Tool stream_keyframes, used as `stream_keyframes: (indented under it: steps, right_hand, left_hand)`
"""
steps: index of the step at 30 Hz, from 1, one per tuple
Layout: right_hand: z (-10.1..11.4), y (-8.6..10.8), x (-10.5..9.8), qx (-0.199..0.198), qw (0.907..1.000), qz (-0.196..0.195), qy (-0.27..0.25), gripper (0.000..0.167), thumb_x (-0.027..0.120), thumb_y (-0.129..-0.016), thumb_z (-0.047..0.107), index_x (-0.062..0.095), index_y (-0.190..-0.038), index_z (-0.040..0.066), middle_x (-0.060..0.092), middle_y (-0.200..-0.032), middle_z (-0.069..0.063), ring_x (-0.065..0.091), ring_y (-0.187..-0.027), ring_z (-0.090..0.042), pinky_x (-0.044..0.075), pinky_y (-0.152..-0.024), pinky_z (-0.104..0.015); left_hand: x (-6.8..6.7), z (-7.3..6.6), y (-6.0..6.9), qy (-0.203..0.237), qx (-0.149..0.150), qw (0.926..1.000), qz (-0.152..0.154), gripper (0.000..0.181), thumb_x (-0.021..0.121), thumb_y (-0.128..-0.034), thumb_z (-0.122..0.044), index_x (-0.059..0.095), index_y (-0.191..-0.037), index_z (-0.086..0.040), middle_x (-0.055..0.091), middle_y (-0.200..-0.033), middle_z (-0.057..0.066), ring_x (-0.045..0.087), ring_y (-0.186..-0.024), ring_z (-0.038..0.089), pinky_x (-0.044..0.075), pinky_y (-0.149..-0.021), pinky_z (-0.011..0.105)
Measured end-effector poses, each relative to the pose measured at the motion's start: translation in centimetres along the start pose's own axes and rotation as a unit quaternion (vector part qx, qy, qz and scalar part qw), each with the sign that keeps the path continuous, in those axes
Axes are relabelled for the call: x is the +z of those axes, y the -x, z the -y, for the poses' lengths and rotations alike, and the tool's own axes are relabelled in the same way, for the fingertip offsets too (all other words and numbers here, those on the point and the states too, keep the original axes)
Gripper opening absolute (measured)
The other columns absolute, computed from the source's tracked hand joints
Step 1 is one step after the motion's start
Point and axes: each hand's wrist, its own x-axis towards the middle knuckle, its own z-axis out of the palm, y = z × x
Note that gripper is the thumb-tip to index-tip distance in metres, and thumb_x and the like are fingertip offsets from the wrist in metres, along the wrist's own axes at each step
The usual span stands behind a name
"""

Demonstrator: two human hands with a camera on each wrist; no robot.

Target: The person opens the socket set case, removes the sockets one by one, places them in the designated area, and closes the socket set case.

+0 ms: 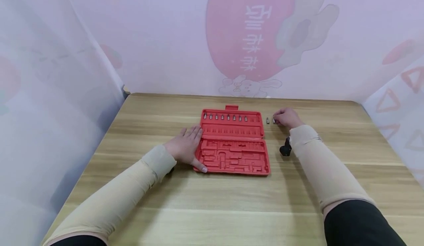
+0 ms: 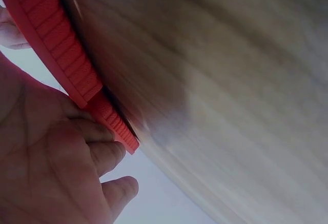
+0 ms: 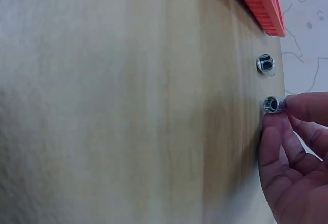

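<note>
A red plastic socket case (image 1: 233,137) lies unfolded on the wooden table. A row of several small metal sockets (image 1: 222,117) sits along the top of its far half; the moulded slots of the near half hold nothing. My left hand (image 1: 185,146) rests on the case's left edge, fingers extended and thumb at the near corner. To the right of the case, my right hand (image 1: 287,117) pinches a small silver socket (image 3: 273,104) between thumb and fingers, at the tabletop. A second socket (image 3: 265,64) stands on the table between that hand and the case.
The wooden table (image 1: 238,209) ends at a pale printed curtain (image 1: 159,47) behind and at both sides. A black wrist-worn device (image 1: 285,148) hangs under the right wrist. The case's red latch tab (image 1: 231,107) sticks out from its far edge.
</note>
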Motion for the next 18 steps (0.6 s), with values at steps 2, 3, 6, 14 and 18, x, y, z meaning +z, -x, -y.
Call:
stream_keyframes:
  steps: [2,3,6,14,18]
  right_hand:
    - [0.11,-0.06,0.10,-0.004,0.9999,0.006,0.015,0.030,0.058,-0.103,0.009,0.064,-0.122,-0.015,0.067,-0.082,-0.004,0.058,-0.070,-0.005,0.052,-0.067,-0.020]
    - [0.15,-0.11,0.16,-0.005,0.9997,0.009,0.022,0.030,0.058,-0.103,0.008,0.064,-0.122,-0.015,0.068,-0.083,-0.005,0.058,-0.069,-0.005,0.053,-0.067,-0.020]
    - [0.33,-0.12,0.18,-0.006,0.9992,0.014,0.037,0.030,0.057,-0.104,0.009,0.064,-0.121,-0.014,0.070,-0.088,-0.009,0.060,-0.071,-0.007,0.053,-0.069,-0.021]
    - [0.46,-0.42,0.40,0.003,0.9978,0.018,0.063,0.029,0.057,-0.104,0.012,0.064,-0.119,-0.011,0.070,-0.101,-0.017,0.063,-0.082,-0.015,0.053,-0.075,-0.027]
    - [0.47,-0.56,0.52,0.000,0.9971,0.016,0.075,0.029,0.057,-0.103,0.012,0.065,-0.119,-0.011,0.070,-0.101,-0.016,0.063,-0.082,-0.015,0.052,-0.074,-0.026]
  left_hand:
    - [0.02,-0.02,0.09,-0.004,0.003,1.0000,-0.002,0.146,0.066,-0.0703,-0.090,0.008,-0.162,0.008,0.004,-0.169,0.026,0.002,-0.157,0.039,0.006,-0.125,0.055]
    - [0.04,-0.03,0.15,-0.005,0.004,1.0000,-0.003,0.145,0.066,-0.0705,-0.090,0.008,-0.162,0.008,0.004,-0.169,0.026,0.003,-0.157,0.039,0.006,-0.125,0.055]
    - [-0.13,-0.10,0.25,-0.007,0.009,0.9999,-0.005,0.145,0.066,-0.0705,-0.089,0.009,-0.161,0.009,0.006,-0.169,0.027,0.004,-0.156,0.041,0.007,-0.125,0.056]
    - [-0.41,-0.27,0.38,-0.006,0.008,0.9999,-0.003,0.145,0.067,-0.0705,-0.089,0.010,-0.161,0.010,0.006,-0.168,0.028,0.005,-0.156,0.041,0.007,-0.125,0.055]
    - [-0.50,-0.30,0.38,-0.005,0.007,1.0000,0.002,0.145,0.066,-0.0707,-0.089,0.009,-0.161,0.009,0.005,-0.169,0.027,0.003,-0.156,0.040,0.006,-0.125,0.055]
